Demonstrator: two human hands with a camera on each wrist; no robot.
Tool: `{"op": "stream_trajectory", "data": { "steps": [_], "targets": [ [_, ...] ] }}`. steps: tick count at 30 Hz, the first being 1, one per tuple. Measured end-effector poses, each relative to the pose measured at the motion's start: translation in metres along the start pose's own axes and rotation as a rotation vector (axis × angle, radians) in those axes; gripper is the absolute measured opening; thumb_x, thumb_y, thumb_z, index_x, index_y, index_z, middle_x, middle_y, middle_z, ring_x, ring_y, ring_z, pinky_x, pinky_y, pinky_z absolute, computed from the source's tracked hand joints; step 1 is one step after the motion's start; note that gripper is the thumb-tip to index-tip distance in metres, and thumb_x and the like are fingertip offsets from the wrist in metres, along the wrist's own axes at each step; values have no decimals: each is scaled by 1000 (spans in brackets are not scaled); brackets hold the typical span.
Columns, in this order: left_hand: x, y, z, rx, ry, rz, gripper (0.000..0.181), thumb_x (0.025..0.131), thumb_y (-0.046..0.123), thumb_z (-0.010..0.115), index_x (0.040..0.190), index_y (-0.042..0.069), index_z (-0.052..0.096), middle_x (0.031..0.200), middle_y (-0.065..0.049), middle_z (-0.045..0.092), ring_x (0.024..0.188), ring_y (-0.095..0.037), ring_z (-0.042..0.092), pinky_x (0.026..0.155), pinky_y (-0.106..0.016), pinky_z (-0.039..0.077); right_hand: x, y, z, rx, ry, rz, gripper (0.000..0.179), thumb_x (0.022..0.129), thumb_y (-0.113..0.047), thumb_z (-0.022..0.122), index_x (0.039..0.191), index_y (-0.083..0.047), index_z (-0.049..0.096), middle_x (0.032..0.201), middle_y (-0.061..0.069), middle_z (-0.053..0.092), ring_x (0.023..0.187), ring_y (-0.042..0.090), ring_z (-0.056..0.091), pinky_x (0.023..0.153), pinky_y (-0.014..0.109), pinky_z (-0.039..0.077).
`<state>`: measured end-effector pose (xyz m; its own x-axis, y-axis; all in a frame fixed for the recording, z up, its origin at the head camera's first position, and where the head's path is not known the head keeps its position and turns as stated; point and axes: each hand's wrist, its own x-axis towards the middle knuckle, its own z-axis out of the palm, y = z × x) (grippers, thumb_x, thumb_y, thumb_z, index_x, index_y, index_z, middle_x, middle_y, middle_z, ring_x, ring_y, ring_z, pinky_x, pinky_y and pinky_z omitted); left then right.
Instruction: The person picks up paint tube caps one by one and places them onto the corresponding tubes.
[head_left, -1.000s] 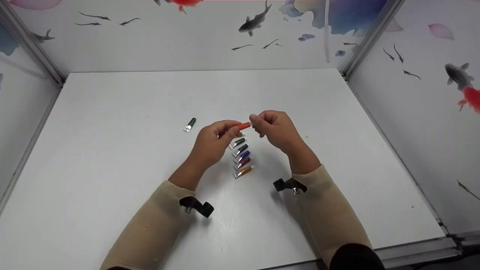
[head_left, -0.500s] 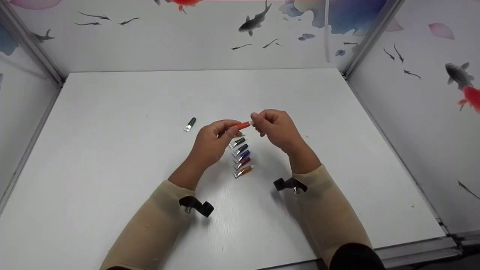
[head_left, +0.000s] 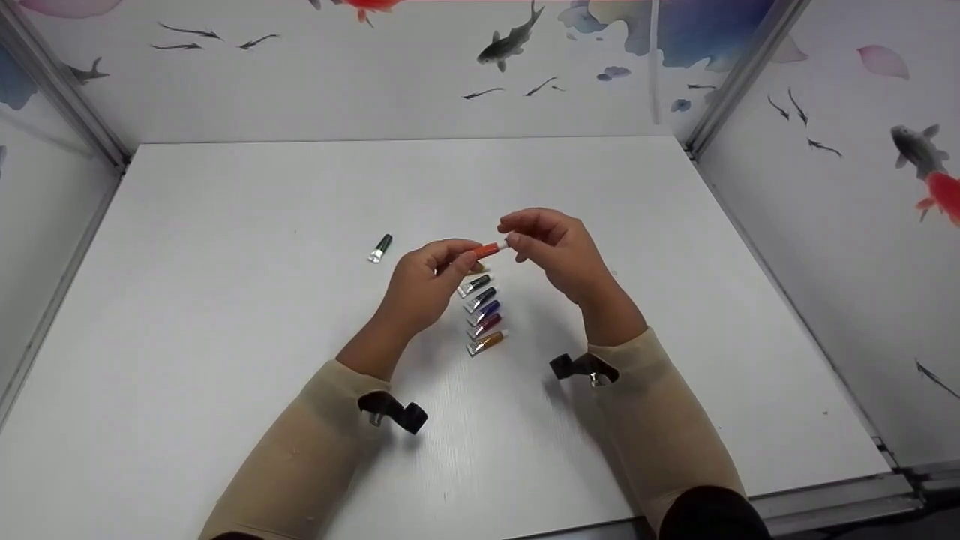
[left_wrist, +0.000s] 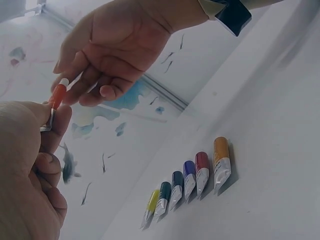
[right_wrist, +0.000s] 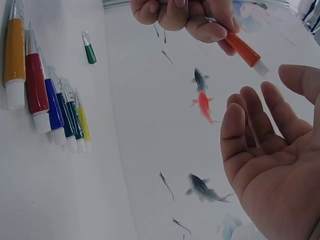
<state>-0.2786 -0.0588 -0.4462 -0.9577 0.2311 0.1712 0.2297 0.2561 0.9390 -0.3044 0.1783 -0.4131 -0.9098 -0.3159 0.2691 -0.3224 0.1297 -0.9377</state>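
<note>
My left hand (head_left: 427, 285) pinches an orange paint tube (head_left: 487, 251) between thumb and fingers, above the table. Its white cap (right_wrist: 260, 68) points towards my right hand (head_left: 559, 251). In the right wrist view the right hand's thumb and fingers are spread around the cap end, apart from it and holding nothing. Below the hands lies a slanting row of paint tubes: yellow (left_wrist: 152, 202), dark ones, blue (left_wrist: 189, 177), red (left_wrist: 201, 170) and ochre (left_wrist: 221, 160). The left hand partly hides the yellow tube in the head view.
A lone green paint tube (head_left: 381, 248) lies on the white table (head_left: 262, 322), left of the hands. Walls printed with fish, such as the back wall (head_left: 337, 90), enclose the table at the back and sides.
My right hand has let go of the white cap, opening its fingers and rising slightly to the right. The left hand has held the orange tube in nearly the same place.
</note>
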Motion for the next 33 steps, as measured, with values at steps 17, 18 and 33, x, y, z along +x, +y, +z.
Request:
{"op": "stream_trajectory", "data": {
  "steps": [17, 18, 33],
  "targets": [
    [-1, 0, -1, -6, -6, 4, 30, 107, 45, 64, 129, 27, 75, 107, 7, 79, 98, -19, 65, 84, -36, 54, -2, -3, 2, -47, -36, 3, 18, 98, -8, 76, 113, 0, 78, 102, 4, 75, 82, 17, 62, 73, 24, 56],
    [-1, 0, -1, -1, -7, 7, 31, 107, 46, 64, 129, 27, 75, 107, 7, 79, 96, -18, 64, 82, -35, 53, -2, -2, 2, -46, -37, 2, 18, 98, -8, 75, 113, 0, 78, 101, 3, 75, 81, 16, 62, 73, 25, 56],
    [-1, 1, -1, -20, -5, 1, 30, 107, 43, 64, 129, 25, 75, 108, 3, 79, 99, -26, 66, 82, -33, 54, -1, 0, 3, -98, -9, 51, 17, 99, -16, 76, 112, -5, 80, 97, 3, 75, 84, 19, 66, 77, 26, 60]
  ]
}}
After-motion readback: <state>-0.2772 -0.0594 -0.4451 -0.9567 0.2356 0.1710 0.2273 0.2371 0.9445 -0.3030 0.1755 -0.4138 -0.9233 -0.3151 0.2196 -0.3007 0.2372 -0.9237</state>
